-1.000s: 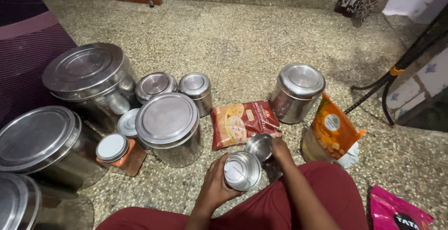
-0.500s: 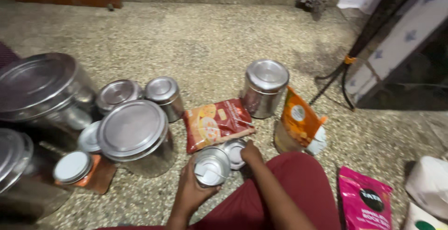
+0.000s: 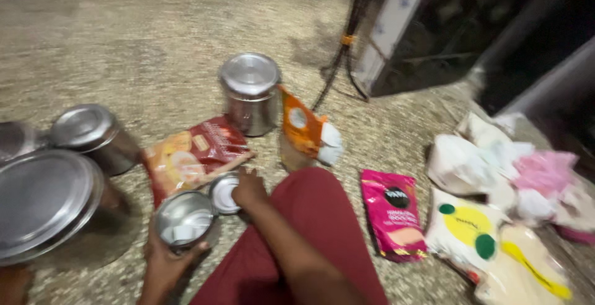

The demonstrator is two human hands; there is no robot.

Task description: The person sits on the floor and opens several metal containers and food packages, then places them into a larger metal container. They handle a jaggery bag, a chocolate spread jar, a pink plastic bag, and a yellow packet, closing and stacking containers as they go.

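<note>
My left hand (image 3: 162,261) grips a small open steel tin (image 3: 185,218) from below; something pale lies inside it. My right hand (image 3: 249,188) rests on the tin's round steel lid (image 3: 223,193), which lies on the speckled floor beside the tin. A red snack packet (image 3: 192,155) lies just beyond both. My maroon-clad leg (image 3: 297,237) fills the lower middle of the view. The picture is blurred by motion.
Lidded steel canisters stand at the left (image 3: 46,203) (image 3: 93,135) and one beyond the packet (image 3: 251,91). An orange pouch (image 3: 304,128) leans beside it. At the right lie a pink packet (image 3: 393,212), a yellow-and-white bag (image 3: 483,237) and white and pink bags (image 3: 527,169). A dark stand (image 3: 341,51) and cabinet (image 3: 434,26) are behind.
The view has swung to the right, showing the bags on the right. My right hand has set the lid down on the floor. My left hand still holds the tin.
</note>
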